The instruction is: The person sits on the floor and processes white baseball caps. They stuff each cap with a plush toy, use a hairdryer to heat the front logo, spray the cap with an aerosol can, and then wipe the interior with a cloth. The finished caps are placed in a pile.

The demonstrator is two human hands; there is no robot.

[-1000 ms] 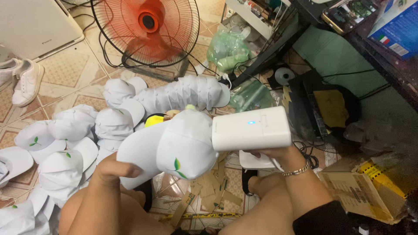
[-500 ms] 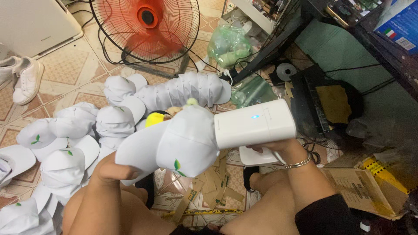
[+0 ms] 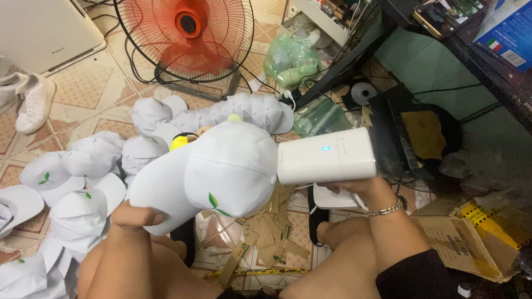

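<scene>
Many white caps [image 3: 83, 182] lie heaped on the tiled floor [image 3: 94, 94] at the left, some bearing a small green leaf mark, with a pair of white sneakers [image 3: 30, 99] beyond them near a white appliance [image 3: 44, 27]. A row of stacked caps [image 3: 238, 111] curves across the middle, just behind the work. A red floor fan [image 3: 185, 33] stands at the top, its cables trailing over the tiles. To its right sit a green plastic bag [image 3: 291, 58], dark shelving [image 3: 354, 50] and, at the lower right, an open cardboard box [image 3: 471, 243]. Strips of cardboard [image 3: 266, 232] litter the floor between the person's knees.

The left hand [image 3: 136, 213] grips the brim of a white cap [image 3: 221, 169], thumb on top, holding it raised with the crown towards the right. The right hand [image 3: 360, 191], a bracelet at its wrist, is closed around the handle of a white handheld steamer [image 3: 327, 155]. The steamer's front end touches the cap's crown.
</scene>
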